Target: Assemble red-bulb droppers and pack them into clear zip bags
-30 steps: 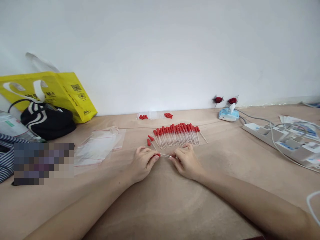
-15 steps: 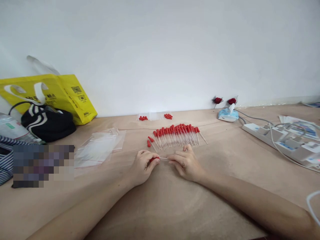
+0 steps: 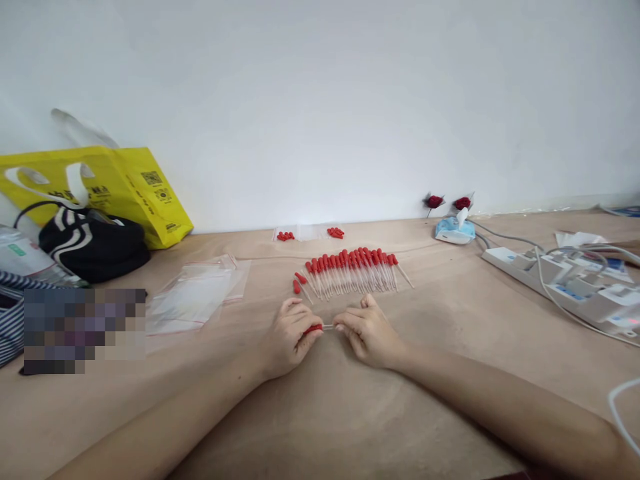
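Note:
My left hand (image 3: 293, 339) pinches a red rubber bulb (image 3: 313, 329) near the middle of the table. From the bulb a thin clear tube (image 3: 328, 327) runs right into the fingertips of my right hand (image 3: 367, 332), which are closed on it. Beyond my hands lies a row of droppers (image 3: 353, 270), clear tubes with red bulbs pointing away from me. At the row's left end is a loose red bulb (image 3: 297, 287). Farther back, small red bulbs (image 3: 335, 233) lie at both ends of a clear plastic bag (image 3: 310, 232).
Flat clear bags (image 3: 193, 297) lie at left, near a yellow bag (image 3: 145, 193) and a black bag (image 3: 95, 247). On the right are a tissue pack (image 3: 455, 229), two dark red flowers (image 3: 434, 201), and a power strip (image 3: 520, 259) with cables.
Both hands have moved slightly toward me with the bulb and tube. Less of the tube shows between my fingers. At the far right, something brown has appeared beside the papers.

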A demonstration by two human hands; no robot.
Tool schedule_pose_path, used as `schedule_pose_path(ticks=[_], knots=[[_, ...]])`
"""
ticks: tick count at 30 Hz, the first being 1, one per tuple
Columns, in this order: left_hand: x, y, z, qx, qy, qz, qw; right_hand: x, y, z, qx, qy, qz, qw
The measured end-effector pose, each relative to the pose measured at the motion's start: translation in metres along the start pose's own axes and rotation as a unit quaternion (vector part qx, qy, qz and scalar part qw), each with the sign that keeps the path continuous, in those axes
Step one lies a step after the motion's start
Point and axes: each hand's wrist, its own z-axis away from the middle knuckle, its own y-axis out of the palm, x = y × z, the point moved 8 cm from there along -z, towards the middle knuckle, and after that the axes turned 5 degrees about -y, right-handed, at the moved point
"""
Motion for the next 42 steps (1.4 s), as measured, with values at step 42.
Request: schedule_pose_path(ticks=[42], knots=[[0.108,-0.008,-0.007,-0.064,-0.317,0.014,0.946,-0.088,0.003,-0.053,-0.133,0.357,-0.007,0.925]])
